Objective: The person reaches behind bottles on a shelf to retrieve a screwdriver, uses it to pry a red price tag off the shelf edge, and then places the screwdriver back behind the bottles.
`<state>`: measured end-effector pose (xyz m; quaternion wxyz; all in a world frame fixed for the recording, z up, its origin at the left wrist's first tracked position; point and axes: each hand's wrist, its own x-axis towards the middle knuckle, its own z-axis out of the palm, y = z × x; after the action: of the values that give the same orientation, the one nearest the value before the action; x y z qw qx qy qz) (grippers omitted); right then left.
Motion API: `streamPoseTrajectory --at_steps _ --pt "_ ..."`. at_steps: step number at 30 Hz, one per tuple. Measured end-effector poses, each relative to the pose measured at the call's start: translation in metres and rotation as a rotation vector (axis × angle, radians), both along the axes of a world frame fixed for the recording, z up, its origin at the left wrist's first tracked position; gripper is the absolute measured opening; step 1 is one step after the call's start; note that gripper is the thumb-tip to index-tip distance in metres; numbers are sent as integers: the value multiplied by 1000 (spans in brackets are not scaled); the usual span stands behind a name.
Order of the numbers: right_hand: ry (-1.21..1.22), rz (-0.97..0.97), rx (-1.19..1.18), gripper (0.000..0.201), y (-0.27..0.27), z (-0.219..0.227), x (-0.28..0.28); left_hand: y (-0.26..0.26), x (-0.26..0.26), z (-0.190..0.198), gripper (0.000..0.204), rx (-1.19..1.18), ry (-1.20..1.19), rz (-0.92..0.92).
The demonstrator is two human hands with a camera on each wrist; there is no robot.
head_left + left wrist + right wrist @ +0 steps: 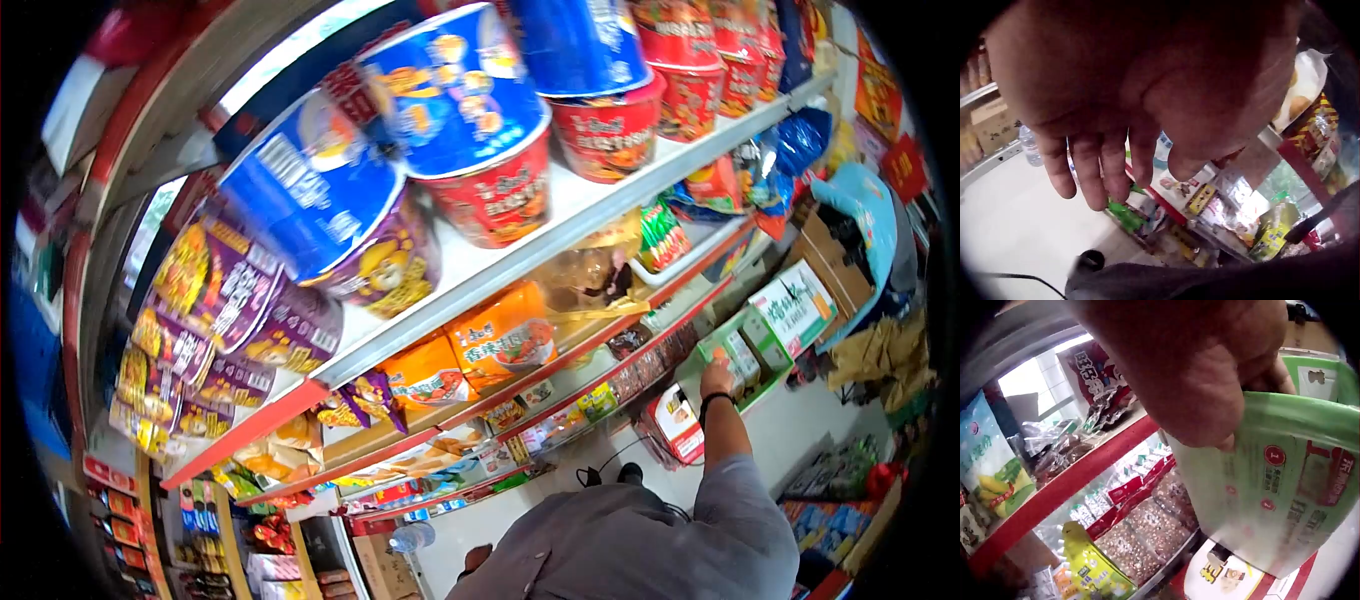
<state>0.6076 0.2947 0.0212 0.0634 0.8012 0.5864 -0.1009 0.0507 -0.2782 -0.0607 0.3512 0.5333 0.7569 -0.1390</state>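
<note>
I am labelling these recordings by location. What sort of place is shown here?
Most likely a small grocery shop: shelves stacked with instant noodle bowls and snack packets, while the right hand grips a green packet.

You see a red circled "1" on the green packet (1285,487) your right hand (1210,369) grips, Chinese characters on the red bag (1094,372), noodle bowls' (450,100) print unreadable.
</note>
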Motion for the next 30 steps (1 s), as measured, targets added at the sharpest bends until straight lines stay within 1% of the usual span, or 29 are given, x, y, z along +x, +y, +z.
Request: streamPoseTrajectory --at_steps 1,3,5,6,7,8,9,10,11,12,13,14,15,16,17,18,19,20,21,22,23,24,25,26,27,28,29,30 --pt "-22 46 13 48 -6 -2 0 -11 3 -4 30 25 -24 58" --pt "110 39 -18 77 -26 15 -4 -29 11 -13 32 49 -65 151" --pt "119 196 191 88 -52 -7 11 -40 15 -21 34 44 -84 205" --pt "216 95 200 80 -71 16 0 -43 16 -26 35 45 -91 227" --pt "135 160 187 86 -93 25 -3 -45 15 -31 36 41 -96 242" --pt "101 146 277 88 -104 1 2 -42 14 -38 37 36 -102 244" --pt "59 149 268 93 -109 -26 13 -36 16 -44 38 35 -111 240" --pt "-5 115 224 101 -111 -25 10 -30 14 -48 39 27 -114 222" --pt "14 88 148 103 -112 -4 5 -22 14 -55 40 9 -138 185" --pt "2 88 99 104 -107 3 6 -7 7 -52 45 -73 -148 255" --pt "51 48 1 105 -101 20 4 33 14 27 49 -155 -153 323" --pt "92 37 -53 107 -92 26 4 39 6 1 48 -61 -141 252" --pt "117 2 -163 107 -79 39 2 46 -2 -20 48 31 -125 180" --pt "112 41 -213 104 -65 36 10 59 -3 -14 47 126 -106 179" --pt "83 88 -165 82 -40 8 26 73 -7 -10 36 169 -50 75" --pt "-14 300 -328 62 5 -46 67 85 -13 -12 37 215 -92 178" --pt "-90 526 -455 47 23 -44 77 95 -12 -8 37 258 -139 279" --pt "-16 687 -357 46 29 -52 80 101 -14 -5 38 221 -159 308" --pt "43 851 -253 46 30 -55 80 112 -10 18 39 191 -182 341" --pt "-16 674 -268 46 20 -43 83 116 -14 8 41 186 -90 152" --pt "-25 637 -244 46 25 -37 71 119 -11 17 39 155 -101 264" --pt "-17 639 -211 46 31 -31 49 114 -13 0 38 204 -35 115" --pt "0 660 -181 45 29 -22 23 113 -12 -5 39 182 -212 417" --pt "15 696 -155 45 25 -17 -4 101 -7 -24 41 239 -6 223" --pt "41 735 -133 45 19 -13 -32 94 -5 -35 41 178 -50 235" --pt "66 777 -120 45 8 -13 -61 78 -10 -46 41 110 -89 238" --pt "98 820 -116 45 -7 -15 -90 56 -11 -120 38 171 -134 412" --pt "131 860 -115 45 -24 -20 -117 44 -13 -120 37 33 -207 562"
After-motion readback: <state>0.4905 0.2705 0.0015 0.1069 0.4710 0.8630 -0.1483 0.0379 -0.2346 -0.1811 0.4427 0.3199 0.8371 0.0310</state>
